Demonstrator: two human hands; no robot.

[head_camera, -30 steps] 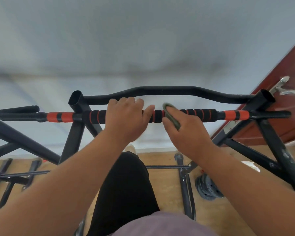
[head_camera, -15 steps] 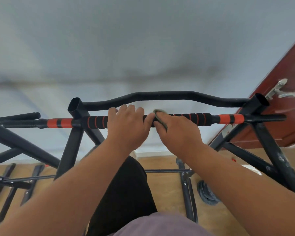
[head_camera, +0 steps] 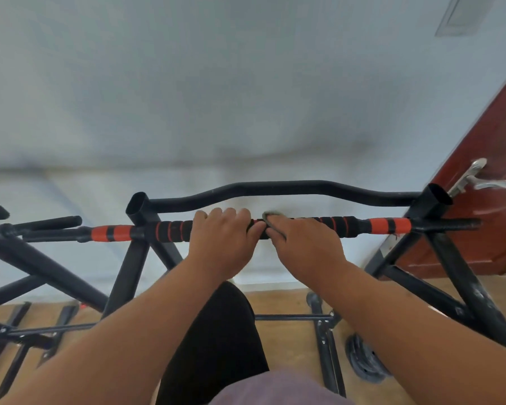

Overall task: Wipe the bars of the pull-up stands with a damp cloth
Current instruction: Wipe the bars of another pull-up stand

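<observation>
A single head-worn camera looks forward and steeply down from just behind the padded bar (head_camera: 348, 225), close above both forearms, facing a pale wall (head_camera: 216, 97). Wide-angle bending curves the frame edges.

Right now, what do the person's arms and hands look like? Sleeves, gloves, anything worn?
Both forearms are bare up to the frame edge, no sleeves visible. The left hand and right hand have no gloves; no rings, watch or wristbands show.

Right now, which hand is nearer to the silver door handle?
Right. The right hand presses the cloth on the padded bar, on the door handle's side. The left hand grips the bar farther from it.
</observation>
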